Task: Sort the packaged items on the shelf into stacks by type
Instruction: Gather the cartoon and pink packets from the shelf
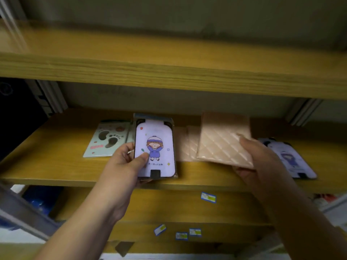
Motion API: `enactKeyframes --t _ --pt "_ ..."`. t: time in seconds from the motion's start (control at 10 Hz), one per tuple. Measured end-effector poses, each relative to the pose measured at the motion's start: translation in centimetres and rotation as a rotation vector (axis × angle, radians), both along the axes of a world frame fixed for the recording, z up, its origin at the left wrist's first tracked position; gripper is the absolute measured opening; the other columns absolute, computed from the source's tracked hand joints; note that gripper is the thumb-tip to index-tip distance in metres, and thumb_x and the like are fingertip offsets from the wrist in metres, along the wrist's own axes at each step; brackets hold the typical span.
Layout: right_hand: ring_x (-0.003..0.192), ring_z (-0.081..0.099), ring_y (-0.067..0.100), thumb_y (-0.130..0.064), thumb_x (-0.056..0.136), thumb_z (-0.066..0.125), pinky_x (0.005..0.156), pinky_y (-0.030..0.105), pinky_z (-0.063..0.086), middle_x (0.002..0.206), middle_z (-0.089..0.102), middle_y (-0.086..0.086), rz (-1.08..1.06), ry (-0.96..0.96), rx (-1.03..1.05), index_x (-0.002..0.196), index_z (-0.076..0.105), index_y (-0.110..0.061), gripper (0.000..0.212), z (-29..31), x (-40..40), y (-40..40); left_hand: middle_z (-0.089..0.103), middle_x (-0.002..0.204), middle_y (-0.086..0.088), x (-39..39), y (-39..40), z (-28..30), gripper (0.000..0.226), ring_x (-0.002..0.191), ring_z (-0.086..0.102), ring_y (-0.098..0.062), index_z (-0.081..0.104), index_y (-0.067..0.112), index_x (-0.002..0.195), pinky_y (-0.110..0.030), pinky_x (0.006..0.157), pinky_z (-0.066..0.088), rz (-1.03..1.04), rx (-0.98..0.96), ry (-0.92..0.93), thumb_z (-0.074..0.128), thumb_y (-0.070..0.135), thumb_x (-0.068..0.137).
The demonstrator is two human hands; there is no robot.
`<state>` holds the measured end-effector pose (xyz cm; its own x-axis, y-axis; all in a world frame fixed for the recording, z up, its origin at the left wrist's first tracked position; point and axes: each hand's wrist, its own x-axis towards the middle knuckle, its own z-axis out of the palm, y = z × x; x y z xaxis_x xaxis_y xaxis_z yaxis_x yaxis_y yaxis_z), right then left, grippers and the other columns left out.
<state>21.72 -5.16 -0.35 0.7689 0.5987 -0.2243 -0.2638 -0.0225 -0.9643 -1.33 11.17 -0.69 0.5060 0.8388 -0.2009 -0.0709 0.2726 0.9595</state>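
My left hand (pixel 125 162) grips a packaged lilac phone case with a cartoon child in a purple coat (pixel 156 147), thumb on its front, just above the middle shelf (pixel 56 166). A quilted beige packaged item (pixel 223 141) is held at its near corner by my right hand (pixel 262 162), tilted over two more beige quilted items (pixel 185 145) lying on the shelf. At the left lies a pale green packet printed with footprints (pixel 108 139). Another lilac cartoon case (pixel 289 158) lies at the right, partly hidden by my right hand.
An upper wooden shelf (pixel 169 72) hangs close above the items. Grey metal uprights (pixel 50 98) stand at both back corners. Lower shelf fronts carry small blue-and-yellow labels (pixel 208 197). Bare wood shows on the middle shelf's far left and near edge.
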Motion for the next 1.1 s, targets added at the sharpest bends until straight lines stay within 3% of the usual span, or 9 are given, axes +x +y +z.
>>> enactKeyframes --t 0.1,0.2,0.3,0.4,0.6,0.7,0.8,0.9,1.1 --pt "0.108 0.068 0.024 -0.025 0.087 0.070 0.084 0.042 0.059 0.129 0.064 0.014 0.027 0.079 0.124 0.124 0.063 -0.021 0.038 -0.2 1.5 -3.9 0.080 0.098 -0.005 2.1 -3.5 0.2 0.017 0.089 0.077 -0.024 0.062 0.019 0.113 -0.044 0.078 0.059 -0.049 0.018 0.033 0.055 0.010 0.101" --pt "0.084 0.074 0.016 -0.027 0.090 0.067 0.067 0.031 0.062 0.102 0.074 0.004 0.000 -0.011 0.170 0.104 0.067 -0.021 0.014 1.0 1.4 -9.2 0.081 0.096 -0.002 4.1 -7.3 0.5 0.017 0.083 0.077 -0.021 0.063 0.020 0.111 -0.038 0.069 0.057 -0.081 0.043 0.056 0.054 0.010 0.100" --pt "0.086 0.072 0.004 -0.019 0.097 0.061 0.079 0.026 0.059 0.096 0.072 -0.005 0.011 -0.157 0.064 0.115 0.067 -0.016 0.019 0.2 2.1 -14.7 0.081 0.093 -0.004 6.6 -12.7 0.8 0.018 0.079 0.077 -0.021 0.064 0.020 0.108 -0.037 0.066 0.055 -0.095 0.035 0.065 0.056 0.009 0.096" --pt "0.090 0.074 0.014 -0.023 0.097 0.060 0.081 0.032 0.060 0.098 0.077 0.004 -0.049 -0.072 0.055 0.112 0.071 -0.017 0.020 0.4 2.6 -19.8 0.081 0.091 -0.006 8.6 -17.8 1.2 0.017 0.075 0.077 -0.021 0.064 0.020 0.104 -0.034 0.061 0.054 -0.102 0.027 0.039 0.057 0.008 0.095" --pt "0.063 0.073 0.012 -0.030 0.091 0.066 0.047 0.023 0.054 0.078 0.078 -0.001 -0.019 -0.053 0.129 0.090 0.078 -0.026 0.013 1.9 5.0 -31.7 0.081 0.092 -0.007 12.5 -28.9 2.1 0.017 0.077 0.078 -0.021 0.065 0.017 0.104 -0.027 0.052 0.059 -0.187 0.000 -0.041 0.055 0.007 0.096" --pt "0.075 0.072 0.000 -0.043 0.078 0.074 0.058 0.016 0.055 0.084 0.077 -0.018 -0.046 -0.165 0.156 0.093 0.077 -0.032 0.019 2.5 6.5 -38.0 0.080 0.097 -0.007 15.0 -34.0 2.2 0.019 0.083 0.078 -0.021 0.065 0.017 0.112 -0.026 0.054 0.059 -0.256 0.003 -0.049 0.054 0.009 0.098" --pt "0.081 0.073 0.003 -0.050 0.072 0.069 0.068 0.020 0.059 0.087 0.077 -0.015 -0.088 -0.153 0.221 0.087 0.078 -0.038 0.021 3.2 7.7 -43.2 0.081 0.097 -0.006 17.9 -38.2 2.4 0.017 0.081 0.078 -0.019 0.064 0.016 0.111 -0.023 0.052 0.057 -0.326 0.002 -0.031 0.055 0.010 0.098" --pt "0.092 0.075 0.022 -0.039 0.083 0.074 0.070 0.031 0.059 0.101 0.077 0.007 -0.199 -0.022 0.207 0.102 0.077 -0.022 0.026 2.7 10.4 -47.3 0.081 0.097 -0.005 21.4 -41.4 2.7 0.020 0.085 0.078 -0.020 0.064 0.018 0.116 -0.025 0.057 0.058 -0.417 0.002 -0.013 0.056 0.013 0.098" --pt "0.097 0.074 0.026 -0.032 0.082 0.073 0.071 0.031 0.059 0.113 0.073 0.013 -0.396 0.117 0.256 0.110 0.076 -0.014 0.034 1.5 14.7 -53.1 0.080 0.096 -0.007 28.6 -46.8 1.7 0.020 0.082 0.078 -0.022 0.062 0.018 0.117 -0.027 0.054 0.059 -0.548 -0.036 0.033 0.056 0.014 0.099"
